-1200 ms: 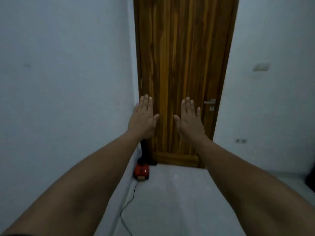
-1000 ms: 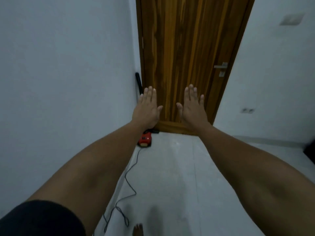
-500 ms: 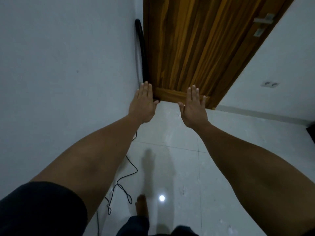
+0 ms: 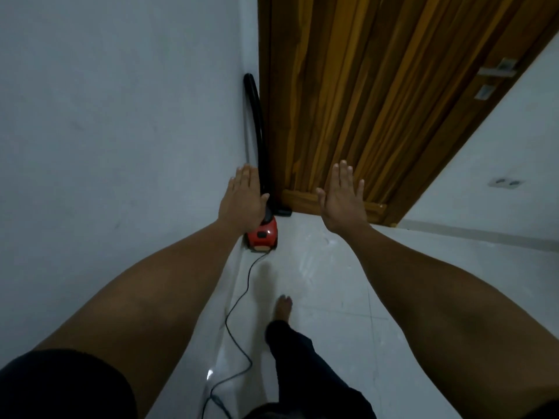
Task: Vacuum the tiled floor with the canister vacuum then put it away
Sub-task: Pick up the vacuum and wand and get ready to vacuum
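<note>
A small red canister vacuum (image 4: 263, 237) sits on the white tiled floor (image 4: 332, 297) in the corner between the left wall and the door. Its black hose (image 4: 257, 128) stands up along the door frame, and a black floor head (image 4: 282, 211) lies at the door's foot. A black power cord (image 4: 239, 306) trails from the canister toward me. My left hand (image 4: 243, 204) is stretched out flat, palm down, in front of the canister and hides its top. My right hand (image 4: 343, 199) is flat too, held out before the door. Neither hand holds anything.
A closed wooden door (image 4: 378, 95) with a metal handle (image 4: 497, 69) fills the far end. White walls stand on the left and right; a wall socket (image 4: 506, 182) is low on the right. My bare foot (image 4: 282, 308) steps beside the cord.
The view has tilted downward and moved closer to the corner. The vacuum, hidden behind my left hand half a second ago, shows again. Both hands stay flat and outstretched.
</note>
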Available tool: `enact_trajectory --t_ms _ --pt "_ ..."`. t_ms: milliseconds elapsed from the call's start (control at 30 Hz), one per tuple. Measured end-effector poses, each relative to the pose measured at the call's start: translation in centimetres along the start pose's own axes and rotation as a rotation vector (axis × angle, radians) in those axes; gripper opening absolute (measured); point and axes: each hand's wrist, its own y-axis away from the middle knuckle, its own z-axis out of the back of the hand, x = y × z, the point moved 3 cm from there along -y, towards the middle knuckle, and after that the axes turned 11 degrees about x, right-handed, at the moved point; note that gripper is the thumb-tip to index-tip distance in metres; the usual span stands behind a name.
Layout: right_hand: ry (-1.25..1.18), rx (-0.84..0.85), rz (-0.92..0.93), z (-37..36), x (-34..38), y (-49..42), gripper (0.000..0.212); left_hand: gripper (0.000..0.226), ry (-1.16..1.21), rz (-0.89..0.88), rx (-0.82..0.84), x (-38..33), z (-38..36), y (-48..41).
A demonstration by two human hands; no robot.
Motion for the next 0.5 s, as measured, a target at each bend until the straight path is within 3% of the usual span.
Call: enact_trajectory --t_ms 200,500 --pt "-0.029 0.054 0.014 -4.3 -0.9 -12.9 0.069 0.068 0.043 0.056 0.046 4.0 -2.7 -10.5" --pt "-0.216 0.291 -0.061 -18.1 -3.9 -35.2 0.068 0.071 0.057 0.198 0.410 10.8 -13.2 -29.3"
